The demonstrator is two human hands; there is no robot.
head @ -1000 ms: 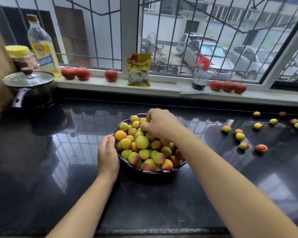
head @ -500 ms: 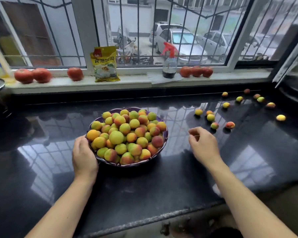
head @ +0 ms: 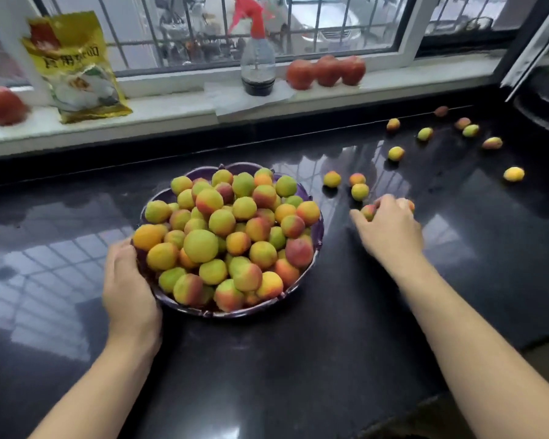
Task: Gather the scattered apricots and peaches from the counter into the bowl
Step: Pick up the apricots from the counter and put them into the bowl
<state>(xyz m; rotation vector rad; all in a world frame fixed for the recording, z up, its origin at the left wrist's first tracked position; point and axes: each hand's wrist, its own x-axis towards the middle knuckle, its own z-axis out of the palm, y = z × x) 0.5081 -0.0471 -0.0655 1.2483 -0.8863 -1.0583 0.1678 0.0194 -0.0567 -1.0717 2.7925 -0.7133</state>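
now your right hand [head: 389,228] curls over two small fruits [head: 369,211] beside the bowl [head: 318,228]. left hand [head: 127,280] cups its rim. soft, round, they roll; cradle them gently.

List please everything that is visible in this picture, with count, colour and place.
bowl: one, purple, counter centre, heaped with yellow-green and red fruit
loose fruit: about twelve, yellow to red, counter right of bowl
counter: one, glossy black
tomatoes: three, red, windowsill right; a fourth at far left
spray bottle: one, clear with red trigger, sill centre
packet: one, yellow, sill left
left hand: holds bowl's left rim
right hand: curled on two loose fruits
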